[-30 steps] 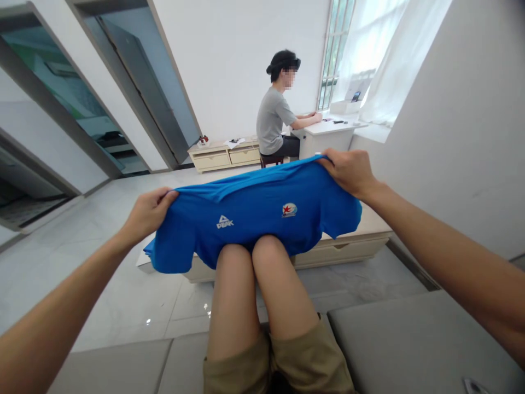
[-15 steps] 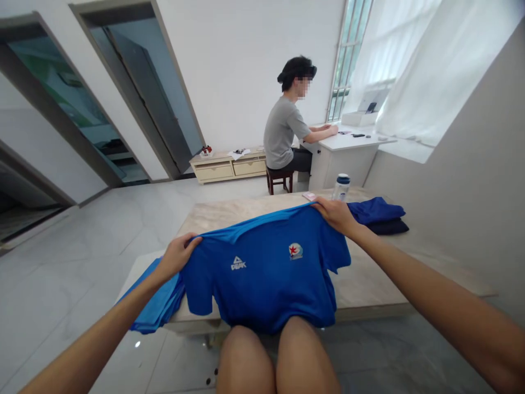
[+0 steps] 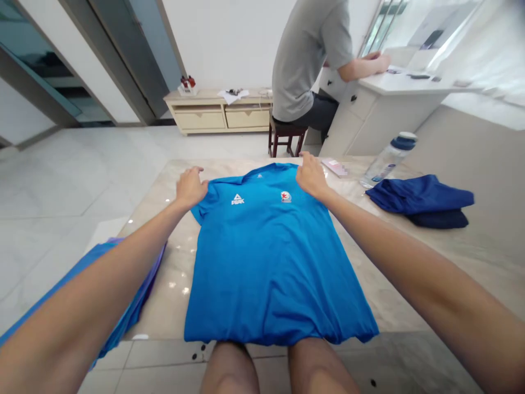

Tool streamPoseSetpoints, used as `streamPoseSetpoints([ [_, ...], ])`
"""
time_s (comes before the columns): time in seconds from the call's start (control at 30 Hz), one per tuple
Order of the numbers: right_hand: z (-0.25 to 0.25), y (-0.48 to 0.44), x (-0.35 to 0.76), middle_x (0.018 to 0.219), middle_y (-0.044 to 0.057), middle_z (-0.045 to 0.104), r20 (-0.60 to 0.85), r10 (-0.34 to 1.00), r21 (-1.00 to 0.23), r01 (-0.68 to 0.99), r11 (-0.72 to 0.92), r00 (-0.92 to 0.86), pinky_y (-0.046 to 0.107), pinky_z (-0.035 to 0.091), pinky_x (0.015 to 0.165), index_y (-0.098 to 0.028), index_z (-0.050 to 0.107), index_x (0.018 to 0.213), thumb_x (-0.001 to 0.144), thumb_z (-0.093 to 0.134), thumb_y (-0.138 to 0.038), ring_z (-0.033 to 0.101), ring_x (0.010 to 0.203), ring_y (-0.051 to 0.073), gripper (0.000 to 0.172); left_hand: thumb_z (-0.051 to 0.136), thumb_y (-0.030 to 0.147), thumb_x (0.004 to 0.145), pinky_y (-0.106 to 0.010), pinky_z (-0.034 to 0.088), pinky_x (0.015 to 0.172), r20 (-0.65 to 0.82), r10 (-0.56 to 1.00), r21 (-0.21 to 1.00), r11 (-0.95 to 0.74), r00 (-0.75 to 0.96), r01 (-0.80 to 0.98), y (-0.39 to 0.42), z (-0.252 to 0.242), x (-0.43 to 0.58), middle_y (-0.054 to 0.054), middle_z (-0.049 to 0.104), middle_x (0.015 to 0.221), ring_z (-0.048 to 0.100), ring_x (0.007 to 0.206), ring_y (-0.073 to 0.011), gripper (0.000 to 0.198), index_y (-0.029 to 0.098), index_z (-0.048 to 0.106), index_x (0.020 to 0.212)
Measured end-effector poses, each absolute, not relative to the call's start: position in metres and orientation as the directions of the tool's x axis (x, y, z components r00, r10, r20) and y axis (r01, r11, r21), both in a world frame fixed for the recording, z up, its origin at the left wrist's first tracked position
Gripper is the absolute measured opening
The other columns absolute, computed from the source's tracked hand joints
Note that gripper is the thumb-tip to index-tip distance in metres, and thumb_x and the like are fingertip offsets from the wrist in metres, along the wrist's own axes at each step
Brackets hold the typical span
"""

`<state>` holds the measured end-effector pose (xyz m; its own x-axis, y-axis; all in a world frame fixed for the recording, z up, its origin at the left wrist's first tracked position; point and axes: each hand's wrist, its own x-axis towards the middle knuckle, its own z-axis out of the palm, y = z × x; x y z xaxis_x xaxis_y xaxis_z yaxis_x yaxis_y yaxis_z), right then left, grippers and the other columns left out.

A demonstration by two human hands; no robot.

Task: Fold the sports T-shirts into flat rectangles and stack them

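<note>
A blue T-shirt [image 3: 262, 246] lies spread front side up on the table, its collar at the far side and its hem hanging at the near edge by my knees. White PEAK lettering and a round badge with a red star show on its chest. My left hand [image 3: 192, 187] is at the left shoulder, fingers loosely apart and off the cloth. At the other shoulder is my right hand [image 3: 311, 176], fingers stretched out and holding nothing; it hides part of that sleeve.
On the table [image 3: 159, 202] are folded dark blue clothes [image 3: 422, 200], a water bottle [image 3: 388, 161] and a pink phone-like item [image 3: 335, 167]. Folded blue clothes [image 3: 139, 290] hang over the left edge. A person in grey [image 3: 307, 60] sits at a white desk [image 3: 394, 90] beyond.
The T-shirt, held up by its shoulders earlier, now lies flat on the table. Both hands have let go of it. My view has tipped downward and closer.
</note>
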<state>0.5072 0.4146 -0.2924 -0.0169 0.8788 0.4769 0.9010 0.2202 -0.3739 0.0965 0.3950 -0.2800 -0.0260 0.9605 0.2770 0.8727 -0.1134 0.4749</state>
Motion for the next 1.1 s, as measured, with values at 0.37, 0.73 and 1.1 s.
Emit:
streamPoseSetpoints([
  [0.37,-0.384,0.119,0.536,0.177,0.009,0.041,0.267,0.925,-0.41,0.836,0.364,-0.272,0.061,0.037,0.134,-0.031,0.047,0.172,0.113,0.04,-0.045,0.038,0.165,0.035,0.061,0.037,0.051,0.112,-0.057,0.039,0.134,0.225,0.951,0.374,-0.287,0.214,0.882,0.109,-0.375,0.133,-0.014,0.053,0.17,0.049,0.159,-0.0336,0.063,0.024,0.049,0.168],
  [0.73,-0.4,0.068,0.549,0.171,0.015,0.048,0.124,0.946,-0.227,0.919,0.322,-0.301,0.055,0.043,0.13,-0.012,0.059,0.162,0.113,0.04,-0.043,0.046,0.16,0.035,0.062,0.035,0.043,0.112,-0.057,0.044,0.13,0.24,0.935,0.157,-0.302,0.261,0.94,0.08,-0.416,0.112,-0.023,0.049,0.169,0.048,0.159,-0.036,0.067,0.003,0.054,0.161],
  [1.1,-0.347,0.027,0.571,0.117,0.011,0.085,-0.088,0.951,-0.213,0.938,0.273,-0.297,0.039,0.06,0.1,-0.025,0.082,0.128,0.111,0.048,-0.034,0.081,0.11,0.03,0.039,0.045,0.044,0.112,-0.06,0.05,0.119,0.031,0.926,0.158,-0.376,0.376,0.913,0.033,-0.355,0.082,-0.01,0.078,0.139,0.073,0.132,-0.0326,0.044,0.028,0.079,0.133],
])
